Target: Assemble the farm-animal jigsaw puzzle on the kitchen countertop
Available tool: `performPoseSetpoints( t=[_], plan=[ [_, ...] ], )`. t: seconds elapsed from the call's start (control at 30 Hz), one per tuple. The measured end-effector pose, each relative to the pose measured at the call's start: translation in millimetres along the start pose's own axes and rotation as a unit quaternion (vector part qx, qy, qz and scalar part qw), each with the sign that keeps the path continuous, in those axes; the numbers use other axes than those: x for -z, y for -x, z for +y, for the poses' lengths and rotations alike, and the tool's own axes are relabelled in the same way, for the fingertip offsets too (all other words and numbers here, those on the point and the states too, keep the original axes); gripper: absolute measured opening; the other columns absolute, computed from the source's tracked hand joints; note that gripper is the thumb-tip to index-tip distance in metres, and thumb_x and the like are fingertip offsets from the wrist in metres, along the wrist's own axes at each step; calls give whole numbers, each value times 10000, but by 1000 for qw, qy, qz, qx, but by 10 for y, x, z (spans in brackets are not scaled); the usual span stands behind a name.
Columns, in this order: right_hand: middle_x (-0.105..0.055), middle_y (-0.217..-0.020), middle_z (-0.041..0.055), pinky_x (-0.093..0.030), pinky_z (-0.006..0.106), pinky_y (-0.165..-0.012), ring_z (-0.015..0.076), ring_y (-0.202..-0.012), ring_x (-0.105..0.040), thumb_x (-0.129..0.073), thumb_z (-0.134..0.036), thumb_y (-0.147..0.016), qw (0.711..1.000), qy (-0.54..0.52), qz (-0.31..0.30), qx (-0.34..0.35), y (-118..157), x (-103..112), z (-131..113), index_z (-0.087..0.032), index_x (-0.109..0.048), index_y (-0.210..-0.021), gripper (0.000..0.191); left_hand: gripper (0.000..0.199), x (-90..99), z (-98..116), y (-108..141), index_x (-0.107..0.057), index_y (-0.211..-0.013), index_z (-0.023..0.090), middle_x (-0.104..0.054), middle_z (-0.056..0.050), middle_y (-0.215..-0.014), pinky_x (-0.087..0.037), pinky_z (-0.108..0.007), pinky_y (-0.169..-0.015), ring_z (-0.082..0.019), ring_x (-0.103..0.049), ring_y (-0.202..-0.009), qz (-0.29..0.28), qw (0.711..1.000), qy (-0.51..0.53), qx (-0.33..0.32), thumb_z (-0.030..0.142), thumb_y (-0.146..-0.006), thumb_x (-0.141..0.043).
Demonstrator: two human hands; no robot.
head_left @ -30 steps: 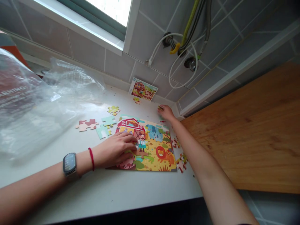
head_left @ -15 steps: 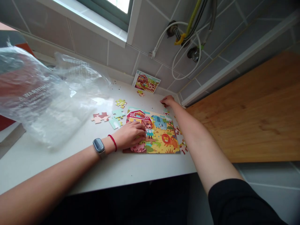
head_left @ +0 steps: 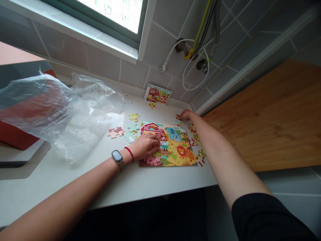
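Note:
A colourful animal puzzle (head_left: 175,147) with a red barn, elephants and lions lies on the white counter (head_left: 140,187). My left hand (head_left: 145,145) rests on its left part, fingers curled, and what is under the fingertips is hidden. Behind the puzzle's right side, my right hand (head_left: 186,114) pinches a small puzzle piece (head_left: 178,116). Loose pieces lie at the left, among them a pink and brown one (head_left: 116,132), a pale green one (head_left: 132,127) and a yellow-green one (head_left: 134,116). Several more pieces (head_left: 200,156) lie along the right edge, partly behind my right forearm.
A picture card (head_left: 157,94) leans against the tiled wall, with a small piece (head_left: 152,105) before it. A clear plastic bag (head_left: 82,124) and a red and grey box (head_left: 22,130) occupy the left. Cables (head_left: 198,43) hang above; a wooden panel (head_left: 271,124) stands right.
The view has shifted, so the counter and its contents appear lower and further right. My right hand now shows a yellow-green piece more clearly at its fingertips. My left hand stays on the puzzle.

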State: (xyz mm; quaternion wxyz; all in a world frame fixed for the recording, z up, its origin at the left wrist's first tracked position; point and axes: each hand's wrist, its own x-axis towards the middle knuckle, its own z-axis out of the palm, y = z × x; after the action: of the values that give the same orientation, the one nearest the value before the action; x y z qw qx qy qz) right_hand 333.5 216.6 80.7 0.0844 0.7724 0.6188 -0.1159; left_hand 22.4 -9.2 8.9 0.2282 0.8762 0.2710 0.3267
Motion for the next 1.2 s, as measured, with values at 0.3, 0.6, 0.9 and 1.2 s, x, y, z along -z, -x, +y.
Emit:
performPoseSetpoints(
  t=[0.3,0.6,0.9,1.2],
  plan=[
    [-720,-750,26,-590,289,-747,172,-716,-684,-890,-204,-757,976,-205,71,14,329,126,-41,-106,-720,-1295,572,208,6,10,-11,-772,-994,211,-755,-83,-1083,-563,-440,-927,-249,-677,-1018,3,1000,-10,-5,292,-1006,-581],
    [-730,-763,24,-628,327,-628,203,-670,-719,-865,-497,-755,823,-552,87,102,2264,-974,241,-185,-752,-1097,477,233,43,67,-21,-758,-1025,208,-753,-92,-1128,-561,-450,-951,-260,-671,-1061,-26,998,-48,-17,312,-1037,-551],
    [-656,-638,-5,-495,303,-560,184,-565,-602,-778,-501,-808,835,-484,252,73,3099,-1715,-102,-264,-599,-764,300,251,44,173,-10,-720,-1194,208,-723,-117,-1201,-538,-462,-999,-274,-644,-1134,-66,996,-58,-24,341,-1019,-599],
    [-726,-692,36,-534,323,-616,201,-622,-647,-779,-546,-799,787,-577,199,90,3145,-1669,-65,-249,-671,-702,330,668,77,225,-21,-686,-1332,277,-660,-126,-1350,-501,-511,-1062,-324,-610,-1247,-150,986,-21,-65,670,-805,-808]
  ],
)
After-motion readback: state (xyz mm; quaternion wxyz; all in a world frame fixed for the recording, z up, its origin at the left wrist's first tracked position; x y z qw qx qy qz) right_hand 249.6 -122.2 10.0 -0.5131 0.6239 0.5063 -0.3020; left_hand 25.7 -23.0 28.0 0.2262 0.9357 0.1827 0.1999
